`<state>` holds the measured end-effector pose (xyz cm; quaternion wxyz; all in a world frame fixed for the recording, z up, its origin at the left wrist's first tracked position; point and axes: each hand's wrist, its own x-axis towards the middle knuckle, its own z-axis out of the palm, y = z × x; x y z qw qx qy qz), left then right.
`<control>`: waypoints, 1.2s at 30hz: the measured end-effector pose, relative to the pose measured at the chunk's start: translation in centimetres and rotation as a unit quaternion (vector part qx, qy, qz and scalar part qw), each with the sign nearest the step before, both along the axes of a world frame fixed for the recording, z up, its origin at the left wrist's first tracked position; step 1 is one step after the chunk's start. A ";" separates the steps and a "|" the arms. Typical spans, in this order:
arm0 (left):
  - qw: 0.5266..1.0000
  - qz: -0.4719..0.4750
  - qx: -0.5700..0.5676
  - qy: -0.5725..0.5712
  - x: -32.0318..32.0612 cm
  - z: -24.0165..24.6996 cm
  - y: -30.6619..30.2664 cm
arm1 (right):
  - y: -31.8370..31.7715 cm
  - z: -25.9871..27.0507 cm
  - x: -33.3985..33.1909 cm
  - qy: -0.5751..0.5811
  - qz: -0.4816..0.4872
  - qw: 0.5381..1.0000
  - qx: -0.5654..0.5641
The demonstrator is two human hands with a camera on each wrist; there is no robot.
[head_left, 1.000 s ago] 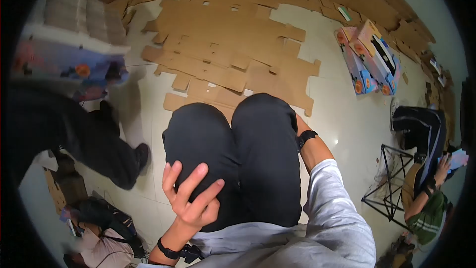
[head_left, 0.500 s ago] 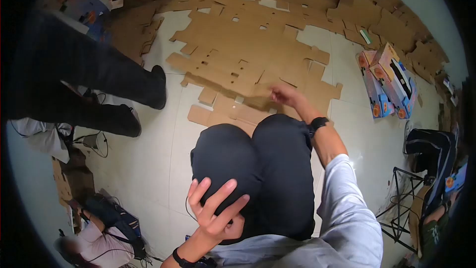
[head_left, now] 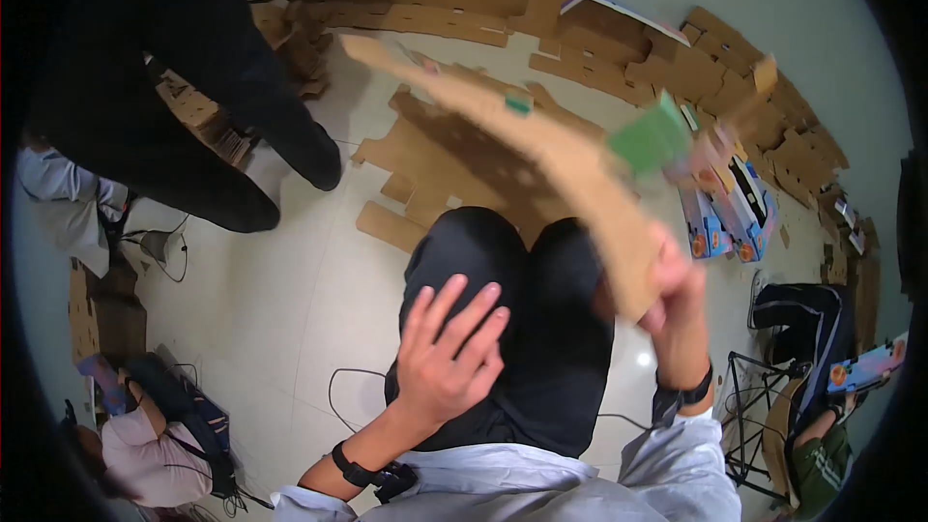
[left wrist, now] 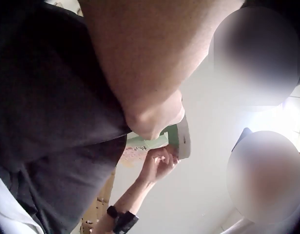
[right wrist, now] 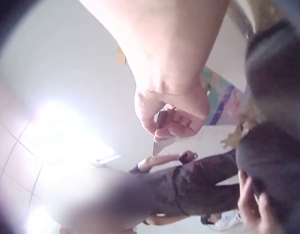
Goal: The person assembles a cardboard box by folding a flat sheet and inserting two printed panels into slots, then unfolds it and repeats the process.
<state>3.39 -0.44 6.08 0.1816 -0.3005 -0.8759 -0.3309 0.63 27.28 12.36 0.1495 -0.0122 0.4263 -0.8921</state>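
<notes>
My right hand (head_left: 677, 285) grips the lower end of a long cardboard piece (head_left: 565, 150), lifted off the floor and blurred. Green and pink print shows along its right side. In the left wrist view the right hand (left wrist: 162, 165) pinches its edge, and in the right wrist view the fingers curl round it, with the printed face (right wrist: 225, 100) beyond. My left hand (head_left: 449, 358) rests on the left thigh with its fingers spread; the left wrist view shows it (left wrist: 157, 117) only from the back.
Flat cardboard (head_left: 416, 150) lies on the floor beyond the knees. Printed boxes (head_left: 710, 222) stand at the right. Someone in dark trousers (head_left: 232, 68) stands at the left; other people sit lower left and right, near a black folding frame (head_left: 749, 416).
The right hand has come up from the floor cardboard holding the long piece. The left hand stays on the thigh. The standing person's legs have shifted, and the head view has turned.
</notes>
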 end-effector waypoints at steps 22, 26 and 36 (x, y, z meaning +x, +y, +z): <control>0.960 -0.094 0.212 0.157 0.4 1.2 10.2 | -16.2 4.0 8.9 -0.121 0.228 0.966 0.020; 0.966 -0.086 0.234 0.074 -1.5 3.6 9.7 | -17.5 1.7 9.8 -0.142 0.250 0.957 0.040; 0.969 -0.153 0.188 -0.048 -2.7 3.3 6.3 | -5.3 -8.7 13.2 -0.021 0.264 0.951 0.163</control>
